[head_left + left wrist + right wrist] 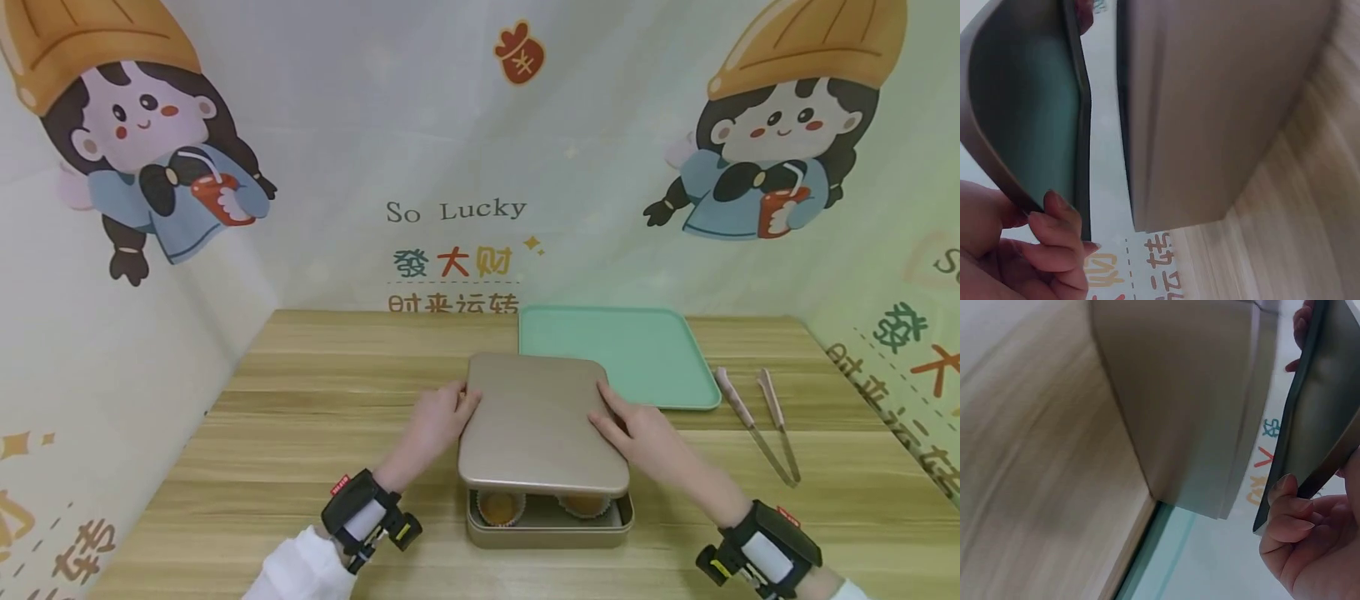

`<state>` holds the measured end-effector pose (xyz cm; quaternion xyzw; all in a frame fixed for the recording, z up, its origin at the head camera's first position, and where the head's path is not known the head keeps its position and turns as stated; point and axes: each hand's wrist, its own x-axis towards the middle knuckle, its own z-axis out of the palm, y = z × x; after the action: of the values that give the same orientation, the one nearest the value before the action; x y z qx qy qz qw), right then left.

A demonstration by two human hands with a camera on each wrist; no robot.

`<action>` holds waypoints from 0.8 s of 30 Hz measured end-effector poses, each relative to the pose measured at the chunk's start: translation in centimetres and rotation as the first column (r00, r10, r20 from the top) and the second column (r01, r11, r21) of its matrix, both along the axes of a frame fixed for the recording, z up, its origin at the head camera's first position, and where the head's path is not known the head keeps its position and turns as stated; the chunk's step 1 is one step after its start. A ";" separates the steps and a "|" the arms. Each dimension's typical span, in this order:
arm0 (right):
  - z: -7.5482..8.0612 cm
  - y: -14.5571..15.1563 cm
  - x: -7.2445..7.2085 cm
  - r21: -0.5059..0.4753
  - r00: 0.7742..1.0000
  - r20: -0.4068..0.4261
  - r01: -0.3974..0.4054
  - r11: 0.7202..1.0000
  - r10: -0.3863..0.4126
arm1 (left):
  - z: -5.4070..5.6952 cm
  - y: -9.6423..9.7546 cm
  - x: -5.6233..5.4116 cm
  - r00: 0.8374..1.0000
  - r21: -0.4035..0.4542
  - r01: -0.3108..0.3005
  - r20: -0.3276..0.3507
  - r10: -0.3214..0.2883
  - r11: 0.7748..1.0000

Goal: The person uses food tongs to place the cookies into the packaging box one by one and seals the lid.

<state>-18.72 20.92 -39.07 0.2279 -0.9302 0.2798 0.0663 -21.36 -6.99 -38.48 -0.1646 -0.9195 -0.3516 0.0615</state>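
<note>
A gold-brown rectangular lid [542, 425] hangs above a matching shallow tin [551, 537], apart from it in both wrist views. My left hand [442, 421] grips the lid's left edge, thumb over the top and fingers curled beneath the rim. On the opposite edge my right hand [637, 429] holds it the same way. Through the front gap show two small baked cakes in pale paper cups, the left cake [500, 507] and the right cake [585, 505]. The lid hides the rest of the tin's inside. Its hollow underside [1025, 100] faces the tin.
A mint-green tray [630, 350] lies behind the lid, partly covered by it. Right of the tray, metal tongs [761, 429] with pale handles rest spread on the wood-grain table [315, 433]. A printed cloth backdrop [330, 167] rises behind the table and along its sides.
</note>
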 end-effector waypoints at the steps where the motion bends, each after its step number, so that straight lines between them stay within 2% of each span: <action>1: -0.2 0.0 0.3 0.024 1.000 -0.008 0.005 1.000 -0.005 | -0.1 0.1 0.3 1.000 -0.021 0.003 0.000 -0.003 1.000; 8: -1.2 -0.1 1.3 0.098 0.999 -0.042 0.022 0.995 -0.018 | -1.2 0.4 1.6 1.000 -0.068 0.013 0.016 -0.012 0.998; 14: -1.6 -0.4 1.6 0.145 0.996 -0.086 0.053 0.988 -0.041 | -2.1 0.5 2.1 1.000 -0.094 0.005 0.022 -0.003 0.996; 19: -1.9 -0.5 2.0 0.182 0.992 -0.113 0.070 0.981 -0.050 | -2.2 0.6 2.4 1.000 -0.133 -0.003 0.005 0.004 0.991; 24: -2.2 -0.5 2.3 0.190 0.986 -0.162 0.071 0.979 -0.041 | -2.4 0.7 2.7 1.000 -0.142 -0.002 0.019 0.005 0.990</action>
<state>-16.39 20.43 -41.27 0.2284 -0.9511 0.1665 0.1247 -18.66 -6.29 -40.88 -0.1634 -0.9430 -0.2868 0.0414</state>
